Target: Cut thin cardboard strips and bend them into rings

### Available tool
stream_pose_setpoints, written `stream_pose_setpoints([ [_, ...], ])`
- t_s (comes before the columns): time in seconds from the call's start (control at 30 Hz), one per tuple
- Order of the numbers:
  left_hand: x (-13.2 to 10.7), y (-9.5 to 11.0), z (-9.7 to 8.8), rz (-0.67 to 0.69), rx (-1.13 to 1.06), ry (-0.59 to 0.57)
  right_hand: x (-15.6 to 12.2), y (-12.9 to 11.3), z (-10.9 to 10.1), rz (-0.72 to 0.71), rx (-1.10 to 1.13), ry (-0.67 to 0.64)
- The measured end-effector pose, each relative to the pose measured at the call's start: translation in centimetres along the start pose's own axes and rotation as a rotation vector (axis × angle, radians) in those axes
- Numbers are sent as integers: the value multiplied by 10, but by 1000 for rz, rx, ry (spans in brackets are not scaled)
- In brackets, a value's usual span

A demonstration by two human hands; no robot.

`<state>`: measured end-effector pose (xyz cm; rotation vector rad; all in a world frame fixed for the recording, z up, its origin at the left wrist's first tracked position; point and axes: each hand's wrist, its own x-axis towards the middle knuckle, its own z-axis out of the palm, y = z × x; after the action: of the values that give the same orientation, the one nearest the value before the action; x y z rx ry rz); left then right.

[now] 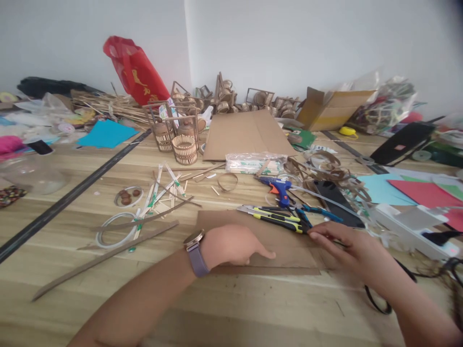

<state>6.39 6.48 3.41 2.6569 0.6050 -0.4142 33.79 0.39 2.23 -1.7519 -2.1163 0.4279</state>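
My left hand (231,245), with a watch on its wrist, rests over a flat cardboard piece (217,219). One finger stretches out to the right along the cardboard and the others are mostly hidden beneath the hand. With fingers pinched, my right hand (345,246) is at the rear end of a yellow-and-black utility knife (278,219), which lies across the cardboard's far edge. Just beyond it are blue-handled pliers (321,212) and a blue hot glue gun (278,189).
Sticks and tape rings (115,231) lie to the left. Small woven baskets (185,149) stand behind, near a larger cardboard sheet (246,132). A phone (340,205), a white power strip (415,231) and a black cable are on the right.
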Motion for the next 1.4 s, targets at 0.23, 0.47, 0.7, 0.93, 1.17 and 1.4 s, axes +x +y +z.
stream_pose_setpoints([
  [0.23,0,3,-3,-27,-17,-60,34,-30,4,-162,-134,-100],
  [0.47,3,-2,1,9,0,-24,71,-37,20,-139,-546,-80],
  [0.7,5,-4,3,35,21,-8,105,-49,30,-198,-633,-239],
  [0.93,2,0,1,43,4,14,123,-52,27,-196,-566,-385],
  [1.17,1,1,-1,26,-39,-18,132,-44,13,-154,-390,-309],
  [1.4,2,0,0,14,-57,-35,83,-40,5,-35,356,254],
])
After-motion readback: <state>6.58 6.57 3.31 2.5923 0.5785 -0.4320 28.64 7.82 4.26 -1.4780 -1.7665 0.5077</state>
